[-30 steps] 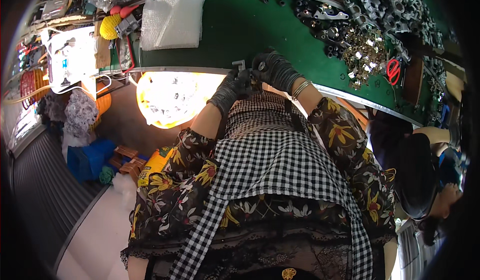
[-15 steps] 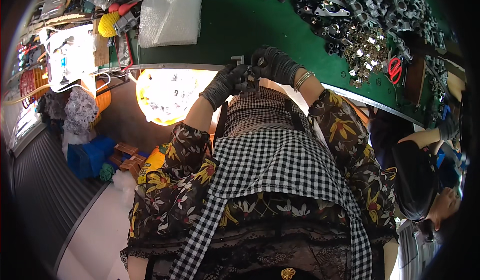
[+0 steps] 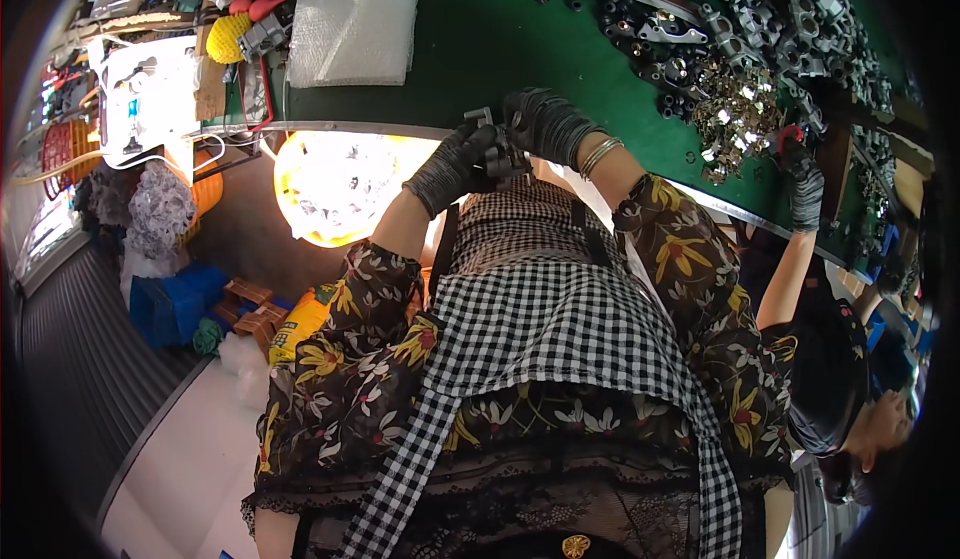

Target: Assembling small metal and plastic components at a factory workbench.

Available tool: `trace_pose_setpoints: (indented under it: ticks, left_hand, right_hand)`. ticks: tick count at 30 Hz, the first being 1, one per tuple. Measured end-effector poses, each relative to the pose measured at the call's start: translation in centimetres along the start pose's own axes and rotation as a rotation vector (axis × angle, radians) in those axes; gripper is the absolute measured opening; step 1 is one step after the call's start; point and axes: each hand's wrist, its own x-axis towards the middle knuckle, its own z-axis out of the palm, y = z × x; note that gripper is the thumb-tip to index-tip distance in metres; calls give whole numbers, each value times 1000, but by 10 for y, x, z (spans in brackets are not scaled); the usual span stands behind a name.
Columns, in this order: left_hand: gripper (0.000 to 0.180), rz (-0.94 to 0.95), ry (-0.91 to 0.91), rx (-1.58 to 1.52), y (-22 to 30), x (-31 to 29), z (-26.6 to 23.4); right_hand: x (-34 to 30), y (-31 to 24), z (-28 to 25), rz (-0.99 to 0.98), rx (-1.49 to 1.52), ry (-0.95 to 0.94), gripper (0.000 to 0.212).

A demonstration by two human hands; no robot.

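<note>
Both my hands wear dark gloves and meet at the near edge of the green-topped table (image 3: 460,59). My left hand (image 3: 448,171) is closed round a small dark-grey metal casting (image 3: 507,161), with a short stub sticking up at its far end. Close against the casting's right side is my right hand (image 3: 552,129), its fingers curled together. Whatever its fingertips pinch is hidden by the glove.
Small brassy metal pieces (image 3: 735,109), black fittings (image 3: 675,64) and grey castings (image 3: 815,4) are heaped at the right. A co-worker's gloved hand (image 3: 804,187) is at the red-handled scissors (image 3: 790,136). Bubble wrap (image 3: 355,24) lies far left; below the edge stands a bright-lit yellow tub (image 3: 290,194).
The casting has tilted in my left hand, and my right hand has shifted slightly. At the right, the co-worker's arm has reached in over the table, up to the scissors.
</note>
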Motion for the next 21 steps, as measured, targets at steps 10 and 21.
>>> trace_pose_setpoints:
  ticks: [10, 21]
  left_hand:
    - [36, 25, 58, -249, -24, 12, -7]
    - [25, 106, 86, -389, -40, 14, 3]
  right_hand:
    - [12, -9, 1, 114, -47, -89, 24]
    - [17, -3, -12, 74, -93, -210, 32]
